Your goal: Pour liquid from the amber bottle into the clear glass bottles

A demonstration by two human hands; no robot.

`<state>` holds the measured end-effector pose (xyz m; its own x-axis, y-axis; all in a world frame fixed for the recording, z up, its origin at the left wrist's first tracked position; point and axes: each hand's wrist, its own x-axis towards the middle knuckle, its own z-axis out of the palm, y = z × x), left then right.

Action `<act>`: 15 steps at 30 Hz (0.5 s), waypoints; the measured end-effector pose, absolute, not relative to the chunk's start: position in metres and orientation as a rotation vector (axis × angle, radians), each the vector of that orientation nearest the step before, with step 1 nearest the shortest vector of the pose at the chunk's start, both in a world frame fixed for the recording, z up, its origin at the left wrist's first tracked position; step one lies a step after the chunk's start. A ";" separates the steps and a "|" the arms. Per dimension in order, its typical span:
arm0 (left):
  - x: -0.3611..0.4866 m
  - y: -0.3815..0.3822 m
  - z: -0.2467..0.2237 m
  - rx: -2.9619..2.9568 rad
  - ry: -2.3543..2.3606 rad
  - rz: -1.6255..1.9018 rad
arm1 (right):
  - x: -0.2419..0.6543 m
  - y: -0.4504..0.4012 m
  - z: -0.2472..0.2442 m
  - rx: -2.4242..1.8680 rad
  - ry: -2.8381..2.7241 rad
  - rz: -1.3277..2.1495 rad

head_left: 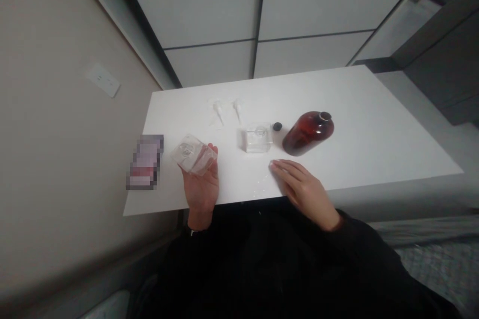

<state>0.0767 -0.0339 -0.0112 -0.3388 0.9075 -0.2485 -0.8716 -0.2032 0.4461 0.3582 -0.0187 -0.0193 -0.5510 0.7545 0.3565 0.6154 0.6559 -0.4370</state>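
While the left hand (201, 185) is turned palm up near the table's front edge, it cradles a clear square bottle (192, 154), fingers under and around it, fingertips showing past its right side. Bottle is tilted, round neck ring toward the camera's upper left, skin tone visible through the walls.

Right hand (304, 190) is palm down near the front edge, well apart from the left one, fingers extended and held close together. Slight blur; small whitish patch at the fingertips, can't tell whether anything is gripped there. Clear droplets (260, 188) dot the surface between the two hands, nearer the right.

Second clear square bottle (258, 139) stands on the white table (381, 144), ahead of and between the hands, round neck on top. Just right of it: small black cap (277, 126). Right of the cap, a big amber bottle (305, 133), mouth uncapped, ahead of the right hand. Farther back, two white pump heads (218, 108) with thin tubes lie side by side, apart.

Far left: pixelated phone-shaped item (145, 162), near the table's left edge. Wall outlet (104, 80) above it. Both sleeves (361, 244) black.
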 end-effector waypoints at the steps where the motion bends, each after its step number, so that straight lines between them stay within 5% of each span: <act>1: 0.077 -0.034 -0.011 0.062 0.609 1.814 | 0.361 -0.025 -0.017 -1.062 -2.363 0.357; 15: 0.074 -0.035 -0.014 0.048 0.593 1.830 | 0.277 0.015 -0.013 -0.605 -2.631 0.522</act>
